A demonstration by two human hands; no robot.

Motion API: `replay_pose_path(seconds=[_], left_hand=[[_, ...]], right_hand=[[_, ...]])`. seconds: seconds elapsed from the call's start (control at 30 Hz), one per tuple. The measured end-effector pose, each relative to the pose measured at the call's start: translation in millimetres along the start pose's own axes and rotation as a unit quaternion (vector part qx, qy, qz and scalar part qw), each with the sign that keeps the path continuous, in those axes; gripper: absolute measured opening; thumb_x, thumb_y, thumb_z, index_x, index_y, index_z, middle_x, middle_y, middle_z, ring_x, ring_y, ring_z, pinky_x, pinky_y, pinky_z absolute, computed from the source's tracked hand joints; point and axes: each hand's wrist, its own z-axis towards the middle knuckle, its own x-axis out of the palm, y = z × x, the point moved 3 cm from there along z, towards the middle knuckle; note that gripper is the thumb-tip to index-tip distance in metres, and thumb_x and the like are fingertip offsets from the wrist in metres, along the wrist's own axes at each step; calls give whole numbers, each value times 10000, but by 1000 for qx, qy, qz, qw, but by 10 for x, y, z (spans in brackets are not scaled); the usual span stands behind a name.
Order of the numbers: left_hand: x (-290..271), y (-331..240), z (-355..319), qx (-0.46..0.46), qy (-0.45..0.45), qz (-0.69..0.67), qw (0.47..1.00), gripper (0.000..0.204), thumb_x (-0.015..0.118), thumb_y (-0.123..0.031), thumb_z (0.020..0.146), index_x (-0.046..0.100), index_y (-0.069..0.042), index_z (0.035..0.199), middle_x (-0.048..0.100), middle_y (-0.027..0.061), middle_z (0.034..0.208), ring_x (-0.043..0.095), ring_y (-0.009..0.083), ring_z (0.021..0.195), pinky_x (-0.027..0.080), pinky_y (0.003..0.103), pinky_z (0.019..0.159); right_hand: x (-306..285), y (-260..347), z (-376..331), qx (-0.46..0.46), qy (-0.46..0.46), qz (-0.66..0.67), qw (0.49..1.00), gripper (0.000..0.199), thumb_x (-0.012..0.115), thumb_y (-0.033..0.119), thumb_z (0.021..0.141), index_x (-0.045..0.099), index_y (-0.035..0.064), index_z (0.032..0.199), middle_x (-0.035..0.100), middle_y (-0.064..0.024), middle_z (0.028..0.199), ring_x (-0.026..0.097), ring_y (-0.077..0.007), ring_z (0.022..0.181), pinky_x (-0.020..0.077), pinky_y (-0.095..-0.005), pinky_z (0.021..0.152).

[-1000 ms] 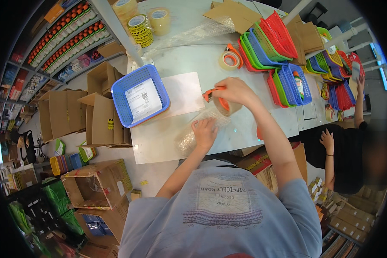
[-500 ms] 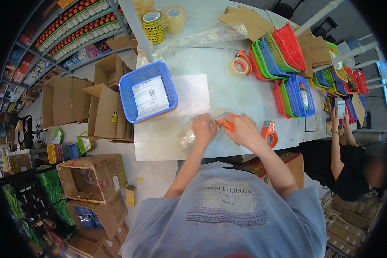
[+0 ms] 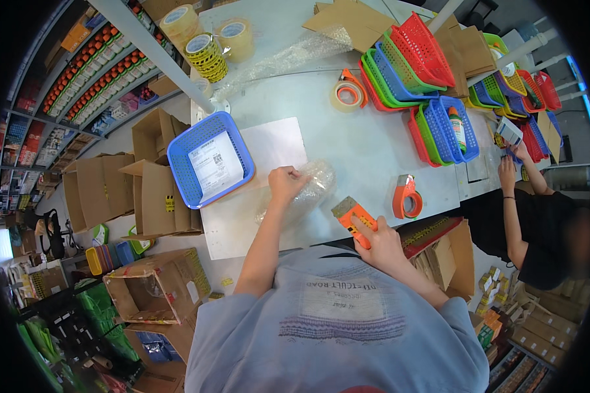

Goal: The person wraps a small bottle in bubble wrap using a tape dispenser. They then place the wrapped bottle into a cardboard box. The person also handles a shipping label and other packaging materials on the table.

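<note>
A clear bundle of bubble wrap (image 3: 320, 180) lies on the white table near its front edge. At its upper left side, my left hand (image 3: 286, 185) is closed, fingertips pinched together on the wrap. What is inside the bundle does not show clearly. To the right, clear of the bundle, my right hand (image 3: 385, 245) grips an orange tape dispenser (image 3: 360, 219), its flat greyish end pointing up and left. Another orange tape dispenser (image 3: 408, 196) lies just beyond that hand. A blue basket (image 3: 177, 154) holding a printed paper sheet (image 3: 215, 164) stands left of my left hand.
A third tape dispenser (image 3: 349, 93) lies farther back, beside stacked coloured baskets (image 3: 400, 72). Tape rolls (image 3: 206, 56) stand at the far left by a white post (image 3: 157, 52). Open cardboard boxes (image 3: 154, 196) flank the table's left side. At the right, another person's hands (image 3: 510, 167) are busy.
My right hand has drawn back toward me and to the right with the tape dispenser, away from the bubble wrap. My left hand has shifted slightly left, still at the wrap.
</note>
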Motion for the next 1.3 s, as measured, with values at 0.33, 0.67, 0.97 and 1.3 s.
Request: replay_pose_path(seconds=[0.33,0.67,0.97,1.3], left_hand=[[-73,37,117,-34,84,-4,996,266,806,-246,627,688,-9,656,647,101,608,604,198,551,468,309,547],[-94,-7,48,46,2,82,996,508,716,-178,715,545,-86,1184,635,121,1066,606,304,961,487,415,801],[115,-695,-509,75,124,469,872,1229,819,-204,560,13,-376,1471,238,324,1401,351,497,1202,398,645,843],[-193,-459,162,99,418,176,886,1323,849,-258,470,0,-280,1483,451,248,1290,510,347,1127,428,420,949]], right_hand=[[727,-277,539,28,-21,10,999,439,639,281,771,582,181,1195,510,-206,784,596,-349,597,517,-417,542],[924,-1118,611,185,96,407,889,407,657,294,776,656,122,1145,670,-174,1010,660,-208,860,494,-275,770],[622,-1520,-192,275,-34,396,875,356,648,173,803,645,40,1133,682,-73,970,601,-102,880,456,-241,812],[225,-1232,-274,261,-12,262,929,421,694,299,745,661,106,1118,686,-148,937,659,-234,873,486,-300,808]])
